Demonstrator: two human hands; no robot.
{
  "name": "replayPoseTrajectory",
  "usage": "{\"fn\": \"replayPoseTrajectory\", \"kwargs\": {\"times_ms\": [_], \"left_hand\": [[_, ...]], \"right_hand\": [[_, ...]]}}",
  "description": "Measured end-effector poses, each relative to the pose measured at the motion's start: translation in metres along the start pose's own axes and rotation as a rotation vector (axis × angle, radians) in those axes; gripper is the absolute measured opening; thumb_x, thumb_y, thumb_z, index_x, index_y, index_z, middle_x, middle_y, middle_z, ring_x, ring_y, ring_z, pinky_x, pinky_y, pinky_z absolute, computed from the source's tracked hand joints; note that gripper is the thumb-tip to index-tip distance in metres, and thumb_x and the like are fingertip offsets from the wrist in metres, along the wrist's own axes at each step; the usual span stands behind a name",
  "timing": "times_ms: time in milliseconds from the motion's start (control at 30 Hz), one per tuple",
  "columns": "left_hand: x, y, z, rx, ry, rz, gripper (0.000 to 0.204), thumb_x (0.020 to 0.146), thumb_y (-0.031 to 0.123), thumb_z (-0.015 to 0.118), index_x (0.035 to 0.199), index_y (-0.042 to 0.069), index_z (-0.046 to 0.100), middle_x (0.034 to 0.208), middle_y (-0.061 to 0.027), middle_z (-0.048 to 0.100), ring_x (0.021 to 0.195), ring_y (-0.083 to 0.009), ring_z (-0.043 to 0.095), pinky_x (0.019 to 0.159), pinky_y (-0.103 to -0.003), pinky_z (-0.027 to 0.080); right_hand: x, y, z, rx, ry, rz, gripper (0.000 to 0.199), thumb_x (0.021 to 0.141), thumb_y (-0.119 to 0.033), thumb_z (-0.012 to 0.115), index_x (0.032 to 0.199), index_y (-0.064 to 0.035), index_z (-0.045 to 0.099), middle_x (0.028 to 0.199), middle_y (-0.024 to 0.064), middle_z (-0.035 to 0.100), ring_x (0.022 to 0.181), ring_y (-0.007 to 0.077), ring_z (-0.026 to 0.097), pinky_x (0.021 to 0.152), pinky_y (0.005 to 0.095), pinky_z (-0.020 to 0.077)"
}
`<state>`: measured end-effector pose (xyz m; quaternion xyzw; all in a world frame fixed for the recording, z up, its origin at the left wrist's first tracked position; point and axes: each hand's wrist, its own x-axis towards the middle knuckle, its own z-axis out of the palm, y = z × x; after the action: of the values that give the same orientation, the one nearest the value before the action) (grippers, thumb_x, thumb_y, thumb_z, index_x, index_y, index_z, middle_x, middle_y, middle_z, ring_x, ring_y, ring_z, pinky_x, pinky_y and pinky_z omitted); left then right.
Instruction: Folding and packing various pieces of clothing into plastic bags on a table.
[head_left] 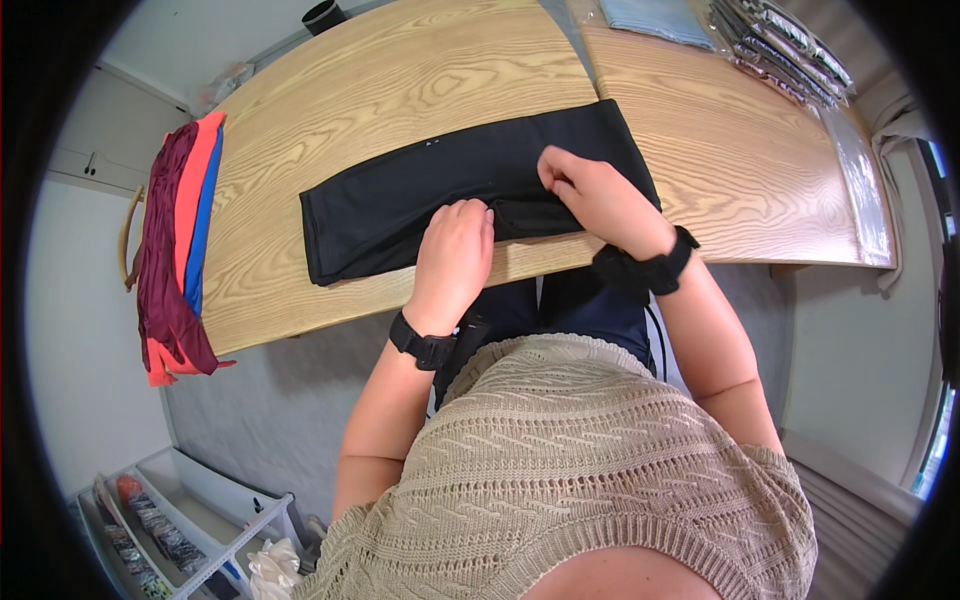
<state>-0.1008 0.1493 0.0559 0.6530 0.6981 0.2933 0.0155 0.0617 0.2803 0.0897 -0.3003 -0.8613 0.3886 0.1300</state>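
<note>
A pair of black trousers (390,200), folded into a long strip, lies across the near part of the wooden table (400,95). My left hand (455,255) is closed on their near edge, beside a slit-like fold in the cloth. To its right, my right hand (600,200) is over the right part of the trousers with its fingers curled in. Its fingertips are partly hidden, so I cannot tell whether it pinches the cloth. Each wrist wears a black band.
Maroon, coral and blue garments (180,230) hang over the table's left end. Bagged, folded clothes (780,45) are stacked at the far right, near a light blue cloth (658,20). Clear plastic bags (860,190) lie along the right edge. White bins (190,520) stand at lower left.
</note>
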Motion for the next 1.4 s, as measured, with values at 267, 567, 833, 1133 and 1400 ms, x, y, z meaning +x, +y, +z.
{"fn": "replayPoseTrajectory", "kwargs": {"times_ms": [267, 567, 833, 1133, 1400], "left_hand": [[-0.002, -0.002, -0.004, -0.081, 0.016, -0.04, 0.014, 0.09, 0.01, 0.052, 0.081, -0.002, 0.052, 0.075, -0.0167, 0.054, 0.075, -0.0351, 0.053, 0.07, -0.043, 0.043], [0.002, 0.007, -0.006, -0.085, 0.092, 0.031, 0.024, 0.086, 0.023, 0.063, 0.084, 0.0, 0.055, 0.077, -0.0139, 0.057, 0.077, -0.0334, 0.054, 0.069, -0.042, 0.045], [0.008, 0.005, 0.002, 0.134, -0.001, -0.11, 0.027, 0.085, 0.023, 0.064, 0.082, -0.001, 0.055, 0.072, -0.0163, 0.057, 0.074, -0.0355, 0.055, 0.067, -0.042, 0.045], [0.011, 0.004, 0.003, -0.045, 0.057, -0.186, 0.022, 0.082, 0.016, 0.067, 0.088, -0.001, 0.056, 0.073, -0.0167, 0.06, 0.069, -0.0324, 0.059, 0.063, -0.038, 0.048], [0.002, 0.0, 0.002, -0.115, 0.102, -0.251, 0.023, 0.078, 0.008, 0.07, 0.09, -0.001, 0.053, 0.073, -0.0133, 0.057, 0.067, -0.03, 0.057, 0.064, -0.038, 0.047]], "right_hand": [[-0.03, 0.022, 0.014, -0.125, 0.234, -0.322, 0.031, 0.072, -0.01, 0.071, 0.099, -0.0001, 0.061, 0.101, 0.014, 0.064, 0.098, 0.033, 0.057, 0.087, 0.0379, 0.0467], [-0.015, 0.031, 0.025, -0.178, 0.341, -0.25, 0.017, 0.077, -0.014, 0.067, 0.084, 0.0019, 0.068, 0.099, 0.0137, 0.066, 0.094, 0.03, 0.059, 0.083, 0.0371, 0.048], [-0.011, 0.016, 0.021, -0.059, 0.316, -0.108, 0.017, 0.074, -0.012, 0.07, 0.085, 0.0003, 0.065, 0.088, 0.013, 0.065, 0.087, 0.0321, 0.059, 0.074, 0.0395, 0.0484], [-0.002, 0.016, 0.036, -0.157, 0.466, -0.258, 0.025, 0.073, -0.001, 0.066, 0.097, -0.0064, 0.06, 0.084, 0.0106, 0.056, 0.087, 0.0311, 0.055, 0.075, 0.0393, 0.0455], [-0.012, 0.019, 0.03, -0.023, 0.39, -0.223, 0.022, 0.077, 0.0, 0.064, 0.098, -0.0067, 0.061, 0.095, 0.0122, 0.055, 0.096, 0.0315, 0.054, 0.082, 0.037, 0.0447]]}}
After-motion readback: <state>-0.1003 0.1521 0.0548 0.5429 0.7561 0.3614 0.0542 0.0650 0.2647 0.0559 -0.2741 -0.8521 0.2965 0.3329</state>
